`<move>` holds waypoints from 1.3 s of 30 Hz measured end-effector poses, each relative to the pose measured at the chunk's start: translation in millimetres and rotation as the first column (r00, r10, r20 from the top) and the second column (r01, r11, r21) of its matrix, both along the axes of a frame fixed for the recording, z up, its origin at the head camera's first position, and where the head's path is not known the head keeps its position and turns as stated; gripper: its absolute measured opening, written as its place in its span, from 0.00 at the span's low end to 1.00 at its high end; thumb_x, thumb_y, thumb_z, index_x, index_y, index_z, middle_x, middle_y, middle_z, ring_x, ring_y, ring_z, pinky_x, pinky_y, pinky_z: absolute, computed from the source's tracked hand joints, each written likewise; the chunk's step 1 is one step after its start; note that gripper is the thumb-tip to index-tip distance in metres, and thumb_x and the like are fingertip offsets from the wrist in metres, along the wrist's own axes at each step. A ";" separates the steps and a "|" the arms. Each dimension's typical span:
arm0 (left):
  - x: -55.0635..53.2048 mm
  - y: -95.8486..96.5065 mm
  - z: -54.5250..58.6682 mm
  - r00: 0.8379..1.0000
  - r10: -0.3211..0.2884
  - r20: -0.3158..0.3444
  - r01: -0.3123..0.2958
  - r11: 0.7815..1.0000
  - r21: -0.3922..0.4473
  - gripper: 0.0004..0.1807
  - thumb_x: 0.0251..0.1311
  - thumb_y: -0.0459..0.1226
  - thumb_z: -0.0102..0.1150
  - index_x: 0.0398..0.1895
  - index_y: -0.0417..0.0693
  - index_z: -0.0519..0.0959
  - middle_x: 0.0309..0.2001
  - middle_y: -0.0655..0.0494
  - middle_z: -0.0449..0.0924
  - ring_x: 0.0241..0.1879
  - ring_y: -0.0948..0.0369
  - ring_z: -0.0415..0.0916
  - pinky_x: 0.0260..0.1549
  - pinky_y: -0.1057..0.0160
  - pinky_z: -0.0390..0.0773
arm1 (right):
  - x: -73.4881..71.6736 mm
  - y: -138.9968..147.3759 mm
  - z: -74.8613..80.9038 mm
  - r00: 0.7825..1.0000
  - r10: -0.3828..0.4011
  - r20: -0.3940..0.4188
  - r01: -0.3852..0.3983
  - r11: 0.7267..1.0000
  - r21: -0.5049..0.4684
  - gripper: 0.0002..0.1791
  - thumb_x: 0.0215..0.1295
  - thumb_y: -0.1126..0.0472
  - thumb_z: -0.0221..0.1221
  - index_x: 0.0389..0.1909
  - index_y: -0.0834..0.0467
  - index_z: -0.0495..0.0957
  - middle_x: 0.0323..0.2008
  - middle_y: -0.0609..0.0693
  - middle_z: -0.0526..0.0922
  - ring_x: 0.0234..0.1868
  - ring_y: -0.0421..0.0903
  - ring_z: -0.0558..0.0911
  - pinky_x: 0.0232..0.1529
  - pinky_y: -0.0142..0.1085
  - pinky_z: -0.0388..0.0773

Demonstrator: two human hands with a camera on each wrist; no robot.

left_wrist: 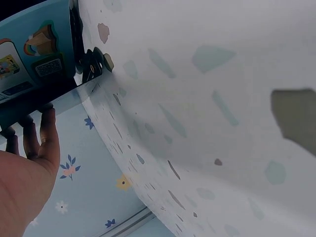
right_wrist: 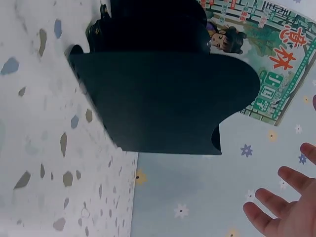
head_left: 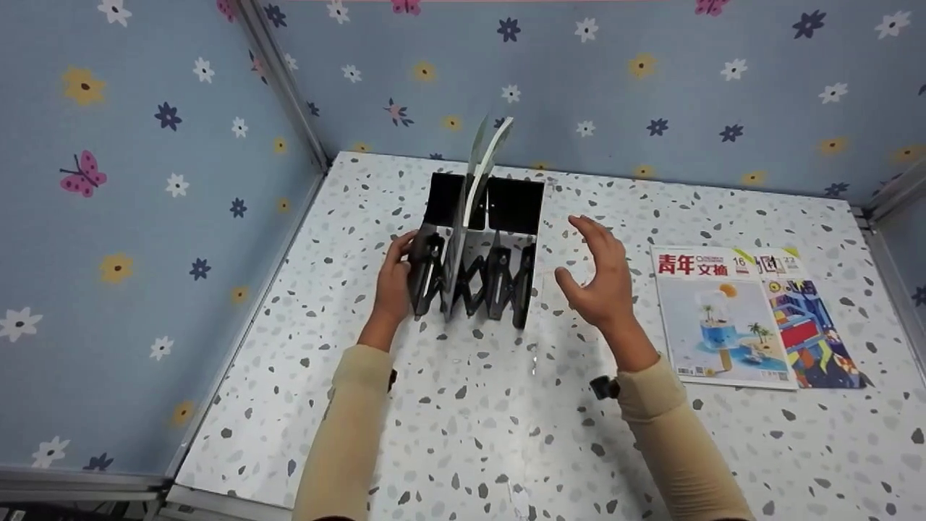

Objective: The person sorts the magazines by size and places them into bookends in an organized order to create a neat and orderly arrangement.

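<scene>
A black expandable book rack (head_left: 515, 210) with zigzag folding links stands on the speckled table. A magazine (head_left: 474, 189) stands upright in its left part, parted in two at the top and bending right. Its blue back cover (left_wrist: 49, 42) shows in the left wrist view, and its green illustrated front (right_wrist: 266, 54) in the right wrist view. My left hand (head_left: 394, 282) touches the rack's left end panel with extended fingertips. To the right of the rack, my right hand (head_left: 604, 282) hovers with fingers spread, holding nothing and apart from the right end panel (right_wrist: 168, 101).
Two magazines overlap flat on the right of the table, a pale-covered one (head_left: 723, 325) partly over a colourful one (head_left: 817, 333). Blue flower-patterned walls (head_left: 579, 87) border the table (head_left: 304, 405) at the back and left.
</scene>
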State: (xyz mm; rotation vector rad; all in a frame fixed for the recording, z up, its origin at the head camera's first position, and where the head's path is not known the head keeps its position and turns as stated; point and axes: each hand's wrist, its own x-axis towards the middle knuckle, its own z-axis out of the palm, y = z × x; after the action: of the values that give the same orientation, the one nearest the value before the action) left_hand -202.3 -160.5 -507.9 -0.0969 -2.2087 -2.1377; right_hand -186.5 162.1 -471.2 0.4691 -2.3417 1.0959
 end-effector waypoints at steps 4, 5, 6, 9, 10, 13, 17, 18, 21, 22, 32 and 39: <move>-0.4 0.1 -0.6 1.000 0.004 0.004 -0.004 1.000 0.011 0.30 0.63 0.28 0.28 0.70 0.43 0.63 0.64 0.34 0.64 0.48 0.53 0.70 0.56 0.38 0.64 | -0.6 9.9 -1.2 1.000 -0.014 -0.002 0.014 1.000 0.009 0.35 0.53 0.52 0.60 0.67 0.48 0.69 0.64 0.53 0.72 0.63 0.56 0.70 0.58 0.57 0.64; -0.5 0.0 -0.9 1.000 0.002 0.001 -0.002 1.000 0.016 0.30 0.63 0.28 0.28 0.69 0.42 0.63 0.63 0.34 0.64 0.48 0.53 0.70 0.56 0.37 0.63 | -0.9 12.4 -1.5 1.000 -0.018 -0.004 0.018 1.000 0.013 0.35 0.53 0.52 0.60 0.67 0.48 0.69 0.64 0.53 0.73 0.63 0.56 0.70 0.58 0.57 0.64; -0.5 -0.1 -0.8 1.000 0.000 -0.001 0.000 1.000 0.018 0.30 0.63 0.28 0.28 0.69 0.43 0.64 0.63 0.34 0.64 0.47 0.52 0.70 0.56 0.36 0.63 | -1.2 14.8 -1.9 1.000 -0.022 -0.006 0.022 1.000 0.017 0.36 0.52 0.52 0.60 0.66 0.48 0.69 0.64 0.54 0.73 0.63 0.56 0.70 0.58 0.57 0.64; -0.5 -0.2 -0.7 1.000 0.000 -0.003 0.000 1.000 0.010 0.30 0.64 0.28 0.28 0.69 0.45 0.65 0.62 0.37 0.65 0.48 0.51 0.70 0.57 0.36 0.63 | -2.4 22.6 -3.5 1.000 -0.021 -0.013 0.021 0.999 0.025 0.36 0.52 0.52 0.60 0.66 0.49 0.70 0.64 0.53 0.73 0.63 0.56 0.70 0.59 0.56 0.64; -0.4 -0.4 -0.7 1.000 -0.004 -0.004 0.004 1.000 0.016 0.30 0.64 0.28 0.28 0.69 0.44 0.64 0.62 0.36 0.65 0.49 0.50 0.70 0.57 0.35 0.62 | -3.1 25.1 -3.9 1.000 -0.018 -0.016 0.018 0.999 0.028 0.36 0.52 0.51 0.60 0.66 0.49 0.70 0.64 0.53 0.73 0.63 0.56 0.70 0.60 0.56 0.63; 0.1 -0.8 -0.2 1.000 -0.006 -0.001 0.006 1.000 0.005 0.30 0.63 0.28 0.28 0.69 0.45 0.64 0.63 0.33 0.63 0.51 0.49 0.69 0.58 0.36 0.62 | -4.3 32.9 -5.5 1.000 -0.008 -0.017 0.008 1.000 0.011 0.35 0.52 0.51 0.59 0.66 0.49 0.69 0.63 0.52 0.73 0.62 0.55 0.71 0.59 0.56 0.63; 0.5 -1.1 0.0 1.000 -0.003 -0.004 0.003 1.000 -0.014 0.30 0.63 0.28 0.29 0.70 0.43 0.64 0.64 0.33 0.63 0.52 0.49 0.69 0.56 0.43 0.66 | -5.6 42.6 -6.4 1.000 -0.018 -0.011 0.018 1.000 0.009 0.35 0.53 0.52 0.60 0.66 0.47 0.69 0.63 0.52 0.73 0.62 0.55 0.70 0.59 0.56 0.64; 0.4 -1.2 -0.2 1.000 0.000 -0.005 0.000 1.000 -0.017 0.30 0.63 0.28 0.29 0.70 0.43 0.64 0.63 0.35 0.64 0.51 0.49 0.70 0.55 0.45 0.67 | -5.8 44.7 -6.3 1.000 -0.029 -0.011 0.029 0.999 0.021 0.35 0.53 0.52 0.60 0.66 0.47 0.69 0.63 0.52 0.73 0.62 0.55 0.71 0.59 0.57 0.64; 0.5 -1.5 -0.6 1.000 -0.001 -0.009 0.001 1.000 -0.016 0.30 0.62 0.28 0.29 0.70 0.42 0.63 0.62 0.39 0.66 0.50 0.51 0.70 0.54 0.46 0.67 | -6.3 50.7 -5.5 0.998 -0.054 -0.009 0.054 0.997 0.056 0.35 0.53 0.52 0.60 0.66 0.47 0.70 0.63 0.53 0.73 0.62 0.57 0.71 0.58 0.58 0.64; 0.6 -1.7 -0.7 1.000 -0.005 -0.011 0.005 1.000 -0.012 0.30 0.62 0.28 0.29 0.70 0.42 0.63 0.62 0.39 0.66 0.49 0.51 0.70 0.54 0.45 0.67 | -6.2 52.7 -5.4 0.998 -0.061 -0.008 0.062 0.996 0.065 0.35 0.53 0.52 0.60 0.66 0.47 0.70 0.63 0.54 0.73 0.62 0.58 0.71 0.58 0.58 0.64; 0.0 -2.9 -2.0 1.000 -0.011 -0.007 0.011 0.999 -0.034 0.30 0.64 0.29 0.29 0.70 0.45 0.63 0.63 0.40 0.66 0.51 0.52 0.70 0.55 0.49 0.68 | -7.7 76.8 -13.5 0.994 -0.101 0.039 0.096 0.987 0.126 0.35 0.51 0.55 0.62 0.66 0.47 0.71 0.63 0.57 0.73 0.61 0.60 0.71 0.57 0.59 0.63; -0.9 -2.6 -1.7 1.000 0.006 -0.016 -0.007 0.998 -0.056 0.30 0.62 0.28 0.30 0.69 0.43 0.64 0.61 0.40 0.67 0.49 0.52 0.70 0.50 0.58 0.69 | -8.9 95.9 -26.9 0.991 -0.110 0.073 0.093 0.974 0.205 0.35 0.53 0.52 0.61 0.66 0.49 0.70 0.64 0.59 0.72 0.63 0.62 0.70 0.58 0.62 0.62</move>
State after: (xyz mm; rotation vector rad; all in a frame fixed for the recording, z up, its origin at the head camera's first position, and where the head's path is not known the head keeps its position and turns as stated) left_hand -203.2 -163.0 -509.6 -0.1094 -2.2567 -2.0650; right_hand -195.4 258.0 -498.1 0.3767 -2.5342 0.8514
